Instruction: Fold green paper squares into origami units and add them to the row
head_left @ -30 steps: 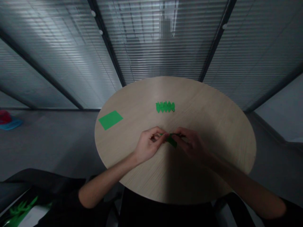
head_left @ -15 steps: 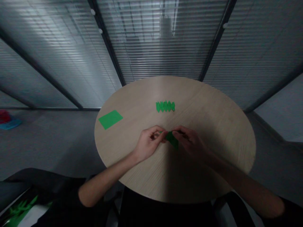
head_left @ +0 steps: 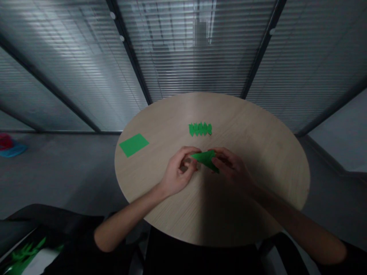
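Note:
A folded green paper (head_left: 205,157), roughly triangular with a pointed left tip, is held up over the near middle of the table. My right hand (head_left: 231,166) pinches its right side between thumb and fingers. At the paper's left tip is my left hand (head_left: 180,170), its index finger along the upper edge and its thumb by the lower edge, the fingers curled around that end. Farther back on the table lies a row of several small folded green paper pieces (head_left: 200,129). To the left, a flat green paper sheet (head_left: 133,144) rests on the tabletop.
The round wooden table (head_left: 172,217) stands before a glass wall with blinds (head_left: 195,72). At lower left, an open bag or box (head_left: 28,252) contains green paper pieces and something white. A red and blue object (head_left: 11,147) sits on the floor at far left.
The folded paper has turned and lifted, showing a broader lit face. My left thumb has come away from the index finger and moved down. Both hands shifted slightly up; the other papers stayed put.

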Demonstrator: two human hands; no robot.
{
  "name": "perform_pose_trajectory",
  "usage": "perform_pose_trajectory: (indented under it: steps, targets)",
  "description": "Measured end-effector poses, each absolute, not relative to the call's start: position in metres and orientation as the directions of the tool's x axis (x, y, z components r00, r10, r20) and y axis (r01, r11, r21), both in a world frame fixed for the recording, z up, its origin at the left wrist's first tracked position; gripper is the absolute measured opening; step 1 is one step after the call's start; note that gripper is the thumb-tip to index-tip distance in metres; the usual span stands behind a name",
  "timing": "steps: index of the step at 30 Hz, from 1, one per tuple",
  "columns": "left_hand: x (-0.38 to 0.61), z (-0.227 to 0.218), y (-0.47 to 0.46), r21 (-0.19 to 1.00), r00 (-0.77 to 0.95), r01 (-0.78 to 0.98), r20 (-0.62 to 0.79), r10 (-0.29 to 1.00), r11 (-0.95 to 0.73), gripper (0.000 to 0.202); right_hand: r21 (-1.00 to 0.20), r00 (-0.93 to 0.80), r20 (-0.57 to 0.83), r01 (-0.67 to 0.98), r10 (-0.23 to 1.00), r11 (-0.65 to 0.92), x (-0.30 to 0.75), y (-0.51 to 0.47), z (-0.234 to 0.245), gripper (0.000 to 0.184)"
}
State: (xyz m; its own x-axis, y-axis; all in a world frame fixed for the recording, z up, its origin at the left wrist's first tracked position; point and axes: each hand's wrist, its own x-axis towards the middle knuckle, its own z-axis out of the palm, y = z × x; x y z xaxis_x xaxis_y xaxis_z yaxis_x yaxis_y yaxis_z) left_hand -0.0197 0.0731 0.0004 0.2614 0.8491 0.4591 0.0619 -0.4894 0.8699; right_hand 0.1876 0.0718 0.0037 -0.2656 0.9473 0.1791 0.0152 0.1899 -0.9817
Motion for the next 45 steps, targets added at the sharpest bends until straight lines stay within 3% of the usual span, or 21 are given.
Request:
perform_pose_trajectory:
  steps: [5, 14, 22, 28, 37, 45]
  targets:
    - [-0.021, 0.003, 0.073, 0.815, 0.328, 0.128, 0.503, 0.800, -0.565, 0.020, -0.982, -0.317, 0.171, 0.022, 0.933, 0.188, 0.189, 0.072, 0.006, 0.042]
    - [-0.020, 0.006, 0.072, 0.786, 0.299, 0.171, 0.533, 0.792, -0.594, 0.012, -0.940, -0.351, 0.264, 0.118, 0.898, 0.322, 0.189, 0.067, 0.010, 0.032]
    - [-0.023, 0.006, 0.074, 0.581, 0.359, 0.257, 0.685, 0.634, -0.773, 0.014, -0.909, -0.328, 0.307, 0.178, 0.893, 0.377, 0.191, 0.064, 0.013, 0.029]
    - [-0.023, 0.003, 0.073, 0.516, 0.350, 0.290, 0.727, 0.591, -0.806, 0.016, -0.827, -0.304, 0.455, 0.205, 0.837, 0.524, 0.193, 0.067, 0.011, 0.019]
    - [-0.025, 0.003, 0.070, 0.450, 0.403, 0.324, 0.730, 0.552, -0.832, 0.019, -0.920, -0.306, 0.355, 0.053, 0.884, 0.388, 0.194, 0.072, 0.011, 0.012]
    - [-0.026, -0.001, 0.072, 0.429, 0.399, 0.311, 0.751, 0.526, -0.848, 0.019, -0.985, -0.392, 0.174, -0.064, 0.903, 0.162, 0.198, 0.074, 0.013, 0.015]
